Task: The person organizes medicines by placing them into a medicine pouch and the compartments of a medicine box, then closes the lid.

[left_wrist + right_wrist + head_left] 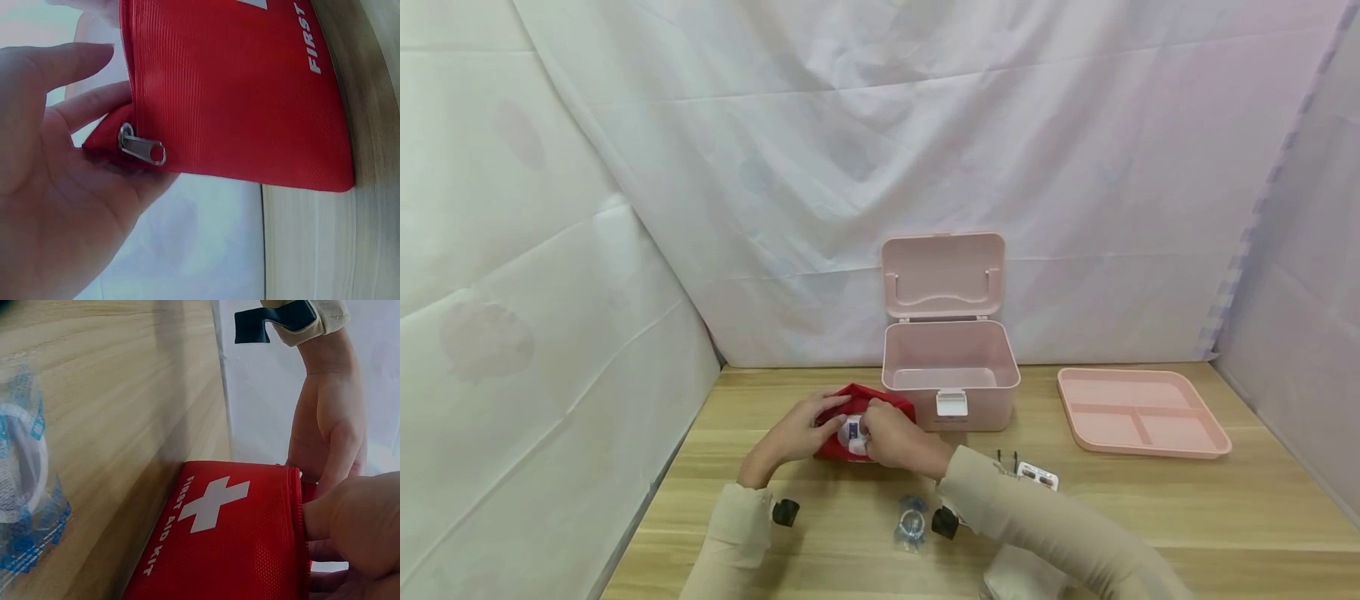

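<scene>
Red fabric pouch (231,100): spread its mouth. Your half-curled left hand (800,429) holds its edge (right hand (895,436) bent, grip hidden).

Pouch (219,562) on desk (835,562), just left of and slightly before the lidded box (917,410). Left hand (793,431) at pouch's left end, right hand (897,439) at its mouth, packet (853,433) between them in the mouth. Divided tray (1101,392) right of box, well apart. Bagged ring (912,527) before pouch, toward the person. Small card (1037,477) before box, beyond right sleeve (1045,521). Curtain (820,167) behind everything.
</scene>
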A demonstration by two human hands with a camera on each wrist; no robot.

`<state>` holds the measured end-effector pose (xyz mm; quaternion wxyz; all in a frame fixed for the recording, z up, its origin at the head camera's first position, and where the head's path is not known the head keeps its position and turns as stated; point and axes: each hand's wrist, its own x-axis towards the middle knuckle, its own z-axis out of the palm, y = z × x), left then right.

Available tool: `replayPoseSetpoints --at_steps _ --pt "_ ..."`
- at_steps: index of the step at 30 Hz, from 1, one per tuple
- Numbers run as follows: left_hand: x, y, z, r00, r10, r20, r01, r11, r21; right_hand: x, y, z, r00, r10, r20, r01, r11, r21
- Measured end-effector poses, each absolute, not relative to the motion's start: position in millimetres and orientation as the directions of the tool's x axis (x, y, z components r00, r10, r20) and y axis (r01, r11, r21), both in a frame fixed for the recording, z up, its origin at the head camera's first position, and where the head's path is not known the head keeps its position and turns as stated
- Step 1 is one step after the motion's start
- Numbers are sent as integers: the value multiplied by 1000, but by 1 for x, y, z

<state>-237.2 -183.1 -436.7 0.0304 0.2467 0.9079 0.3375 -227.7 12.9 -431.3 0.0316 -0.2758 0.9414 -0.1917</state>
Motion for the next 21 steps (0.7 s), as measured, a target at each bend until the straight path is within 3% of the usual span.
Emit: replayPoseSetpoints --at_steps 7,12,17,21 --pt "-232 -194 -435 -876 470 110 416 617 668 -226 15 -434 -837 -540 91 -532 764 -365" --pt "-230 -203 -437 -862 496 109 422 580 696 -221 16 -434 -812 -547 204 -583 739 -337" --pt "-229 -208 -441 -854 502 137 444 566 695 -206 7 -428 -689 -596 414 -721 621 -307" --pt "-230 -209 -443 -848 500 174 467 553 690 -193 -5 -422 -613 -639 465 -788 541 -295"
